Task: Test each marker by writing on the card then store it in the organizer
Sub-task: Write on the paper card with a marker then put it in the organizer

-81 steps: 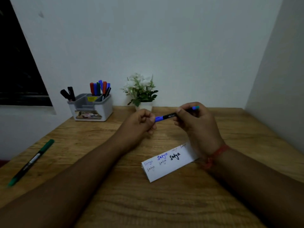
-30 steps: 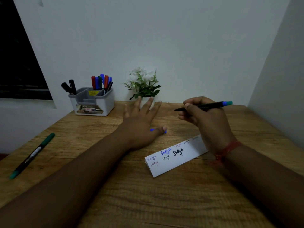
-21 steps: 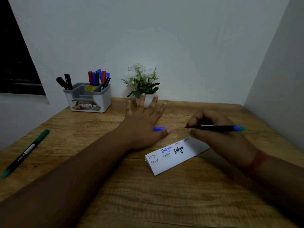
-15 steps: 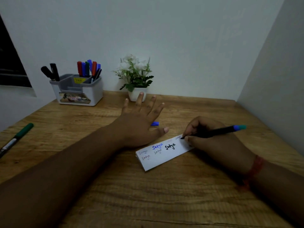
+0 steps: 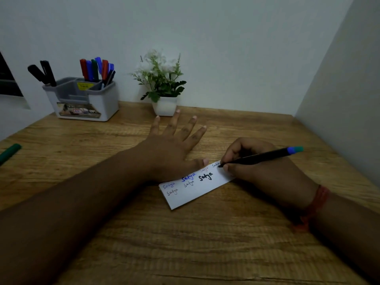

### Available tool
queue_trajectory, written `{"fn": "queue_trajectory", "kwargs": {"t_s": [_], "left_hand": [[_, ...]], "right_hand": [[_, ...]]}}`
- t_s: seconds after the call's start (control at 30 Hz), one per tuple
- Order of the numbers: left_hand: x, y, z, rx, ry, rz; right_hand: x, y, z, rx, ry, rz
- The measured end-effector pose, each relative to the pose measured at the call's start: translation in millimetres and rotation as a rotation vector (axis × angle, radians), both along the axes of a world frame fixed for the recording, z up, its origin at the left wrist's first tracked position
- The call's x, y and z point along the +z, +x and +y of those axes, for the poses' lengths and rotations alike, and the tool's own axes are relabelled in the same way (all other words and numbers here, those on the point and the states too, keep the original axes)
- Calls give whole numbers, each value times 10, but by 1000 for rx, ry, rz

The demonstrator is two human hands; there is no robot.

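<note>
Right hand [image 5: 265, 167] grips a marker [image 5: 259, 157], tip on the card [image 5: 195, 188]; left hand [image 5: 172, 149] lies flat, empty. Several markers fill the organizer [image 5: 82, 99] at the table's far-left corner. One green marker [image 5: 9, 152] waits at the left edge.

Table [image 5: 185, 243]: wood or wood-look, strong grain, matt, slightly rough-looking. Card [image 5: 193, 194]: white paper, matt, smooth, ink marks on it. Marker [image 5: 261, 157] in right hand: black barrel, plastic by look, faint sheen, blue-green end. Organizer [image 5: 107, 103]: grey-white plastic, smooth, dull gloss; printed label on front. Markers in organizer [image 5: 96, 68]: coloured plastic caps, smooth. Plant pot [image 5: 164, 106]: white, smooth; material unclear. Wrist band [image 5: 316, 202]: red thread, cloth-like. Wall [image 5: 226, 48]: matt, painted.
</note>
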State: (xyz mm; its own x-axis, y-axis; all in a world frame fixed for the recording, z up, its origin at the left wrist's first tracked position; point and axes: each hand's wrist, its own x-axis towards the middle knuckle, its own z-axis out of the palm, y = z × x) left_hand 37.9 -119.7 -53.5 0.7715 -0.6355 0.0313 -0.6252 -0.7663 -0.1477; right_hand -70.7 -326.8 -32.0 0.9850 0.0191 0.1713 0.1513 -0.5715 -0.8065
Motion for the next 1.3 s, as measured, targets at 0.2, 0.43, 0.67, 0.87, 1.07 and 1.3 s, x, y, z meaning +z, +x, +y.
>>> {"fn": "queue_trajectory", "kwargs": {"t_s": [0.2, 0.43, 0.67, 0.87, 1.07, 1.3], "left_hand": [[6, 1, 0, 8, 16, 7], [4, 10, 4, 2, 27, -16], [7, 10, 3, -2, 29, -26], [-3, 21, 2, -6, 33, -31], [-13, 26, 2, -8, 33, -37], [-5, 21, -1, -9, 41, -47]], "right_hand": [[0, -4, -47, -33, -4, 8], [-4, 1, -11, -64, -42, -27], [-19, 15, -9, -67, -78, -23], [-5, 8, -8, -62, -74, 12], [-1, -1, -24, -70, -36, 3], [-8, 12, -15, -81, -34, 24]]}}
